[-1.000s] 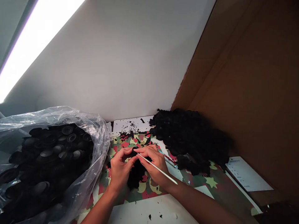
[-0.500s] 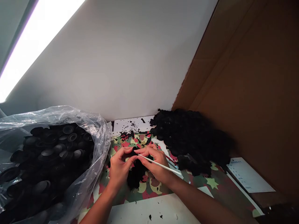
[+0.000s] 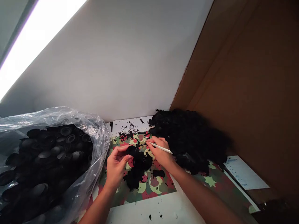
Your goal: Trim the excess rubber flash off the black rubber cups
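My left hand pinches a small round black piece, probably rubber, between thumb and fingers. My right hand is closed around a slim white pen-like tool. Its thin tip points left, close to the black piece; whether they touch I cannot tell. Below both hands, a heap of black scraps lies on a camouflage-patterned sheet. A separate flat black scrap rests to the right of that heap.
At left stands a clear plastic bag full of round black parts. A large dark pile sits at right against a cardboard panel. White paper with black crumbs lies at the back, and a printed card far right.
My right hand has moved away from my left, slightly right and up, with the white tool. The black piece stays in my left hand, now more exposed.
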The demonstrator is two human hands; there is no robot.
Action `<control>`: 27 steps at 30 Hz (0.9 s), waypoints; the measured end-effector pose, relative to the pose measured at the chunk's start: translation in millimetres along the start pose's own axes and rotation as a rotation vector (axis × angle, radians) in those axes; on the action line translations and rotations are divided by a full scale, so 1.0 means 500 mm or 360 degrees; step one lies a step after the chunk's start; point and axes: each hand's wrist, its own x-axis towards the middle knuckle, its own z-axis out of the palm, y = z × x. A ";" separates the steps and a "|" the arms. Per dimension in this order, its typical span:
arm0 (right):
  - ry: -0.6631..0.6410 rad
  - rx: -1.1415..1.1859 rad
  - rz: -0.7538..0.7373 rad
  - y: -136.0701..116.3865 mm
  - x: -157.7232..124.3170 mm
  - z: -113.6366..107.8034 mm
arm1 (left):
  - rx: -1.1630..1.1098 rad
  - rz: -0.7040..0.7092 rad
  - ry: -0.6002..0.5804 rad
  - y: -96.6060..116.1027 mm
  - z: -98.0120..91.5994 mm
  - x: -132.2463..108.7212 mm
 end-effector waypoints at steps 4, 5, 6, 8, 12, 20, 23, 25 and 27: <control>0.0042 -0.0007 0.0065 -0.002 0.000 -0.003 | -0.0394 -0.0213 0.0032 -0.002 -0.006 0.010; 0.0052 0.0015 0.0078 -0.004 0.000 -0.005 | -0.0460 -0.0267 0.0040 0.000 -0.005 0.012; 0.0051 0.0047 0.0090 -0.007 0.000 -0.007 | -0.0501 -0.0318 0.0057 0.003 -0.002 0.013; -0.0029 0.0185 0.0097 -0.013 -0.002 -0.011 | -0.0533 -0.0408 0.0111 0.008 0.004 0.015; -0.0326 0.0813 -0.0096 -0.030 -0.014 -0.013 | -0.0466 -0.0565 0.0112 0.009 0.009 0.018; -0.0297 0.0745 -0.0444 -0.063 -0.054 0.010 | 0.0050 -0.0364 0.0090 -0.004 -0.001 0.019; -0.0234 0.0450 -0.0693 -0.072 -0.068 0.025 | 0.0285 -0.0228 0.0102 0.003 -0.001 0.018; -0.0256 0.0340 -0.0826 -0.076 -0.074 0.033 | 0.0477 -0.0125 0.0107 0.008 0.000 0.017; -0.0358 0.0303 -0.0866 -0.081 -0.080 0.037 | 0.0638 -0.0046 0.0078 0.012 -0.001 0.015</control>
